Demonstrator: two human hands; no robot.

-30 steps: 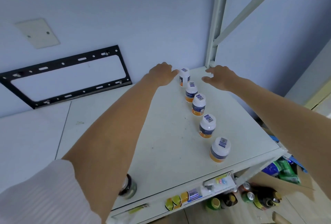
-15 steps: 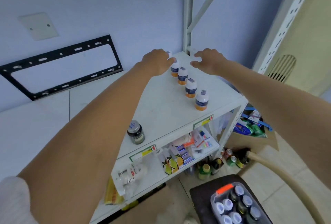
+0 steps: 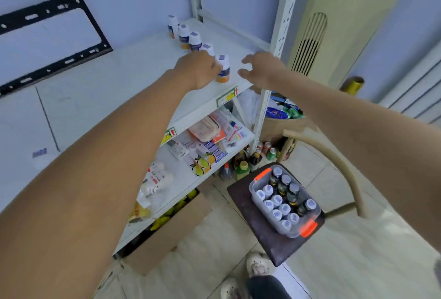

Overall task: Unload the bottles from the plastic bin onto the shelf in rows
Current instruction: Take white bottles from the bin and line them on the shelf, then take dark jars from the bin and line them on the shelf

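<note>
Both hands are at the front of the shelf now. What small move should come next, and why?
Probably lower the right hand to the bin for another bottle. Five white bottles already stand in one row on the shelf, both hands look empty, and the bin on the stool still holds many bottles.

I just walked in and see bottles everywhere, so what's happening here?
A person is moving bottles from a clear plastic bin onto the top shelf. Five white-capped bottles already stand there in a row running from the wall to the front edge. The left hand is at the front bottle, though whether it grips it is unclear. The right hand hangs beside it, holding nothing. The bin, on a dark stool below, has many bottles left.
</note>
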